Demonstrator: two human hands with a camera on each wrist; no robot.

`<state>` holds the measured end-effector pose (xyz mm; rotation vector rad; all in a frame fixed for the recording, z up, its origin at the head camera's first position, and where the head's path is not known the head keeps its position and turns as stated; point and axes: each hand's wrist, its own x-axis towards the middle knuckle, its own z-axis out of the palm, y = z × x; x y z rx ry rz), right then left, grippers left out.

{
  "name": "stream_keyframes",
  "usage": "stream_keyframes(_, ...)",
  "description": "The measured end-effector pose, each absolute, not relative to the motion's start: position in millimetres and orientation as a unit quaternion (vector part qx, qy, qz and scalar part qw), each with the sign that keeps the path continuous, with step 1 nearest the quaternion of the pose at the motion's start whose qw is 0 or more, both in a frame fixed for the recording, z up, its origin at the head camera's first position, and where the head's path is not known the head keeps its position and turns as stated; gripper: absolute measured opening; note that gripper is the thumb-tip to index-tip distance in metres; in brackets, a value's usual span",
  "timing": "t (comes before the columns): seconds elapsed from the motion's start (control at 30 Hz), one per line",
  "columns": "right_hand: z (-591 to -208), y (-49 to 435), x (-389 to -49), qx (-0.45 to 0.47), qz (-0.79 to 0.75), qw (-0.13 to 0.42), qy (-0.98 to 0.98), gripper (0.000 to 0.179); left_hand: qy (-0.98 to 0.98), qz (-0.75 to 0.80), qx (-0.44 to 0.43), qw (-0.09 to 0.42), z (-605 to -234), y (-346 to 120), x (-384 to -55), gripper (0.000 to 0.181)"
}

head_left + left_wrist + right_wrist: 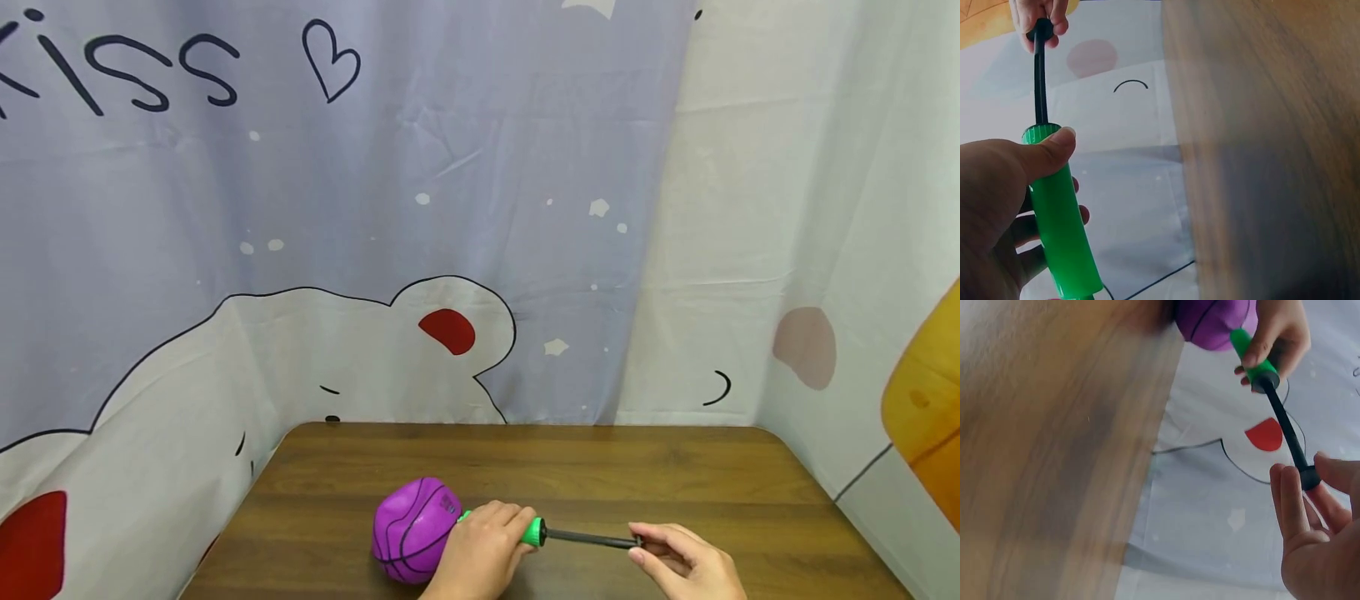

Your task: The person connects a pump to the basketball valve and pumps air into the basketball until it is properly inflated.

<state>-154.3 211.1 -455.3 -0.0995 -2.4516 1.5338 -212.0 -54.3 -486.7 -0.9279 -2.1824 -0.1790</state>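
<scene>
A hand pump with a green barrel [1063,219] lies level across the head view, its black rod [588,538] drawn far out to the right. My left hand [483,546] grips the barrel, the thumb along its side near the collar. With thumb and fingertips my right hand [690,560] pinches the black end knob [1310,478] of the rod. At the barrel's left end sits a purple ball [414,533] with black seam lines, its surface dented and creased. Where pump and ball meet is hidden behind the left hand in the head view.
Both hands are over a brown wood-grain table [337,467]. A printed cloth [450,167] with white shapes, red patches and lettering hangs behind the table and along its sides.
</scene>
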Motion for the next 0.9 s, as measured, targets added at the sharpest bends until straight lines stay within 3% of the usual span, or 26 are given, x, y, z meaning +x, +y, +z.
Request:
stream_keyframes(0.47, -465.3, 174.7, -162.2, 0.047, 0.506, 0.181, -0.842, 0.028, -0.837, -0.053, -0.373, 0.397, -487.3, -50.7, -209.1, 0.042)
stream_keyframes(0.7, -481.6, 150.5, -172.2, 0.129, 0.515, 0.159, -0.832, 0.025, -0.837, -0.051, -0.377, 0.394, -490.8, -48.5, -207.4, 0.042)
stream_keyframes(0.9, -479.2, 154.2, -168.9, 0.097, 0.552, 0.131, -0.818, 0.024, -0.846, -0.069, -0.385, 0.362, -488.0, -49.5, -206.4, 0.041)
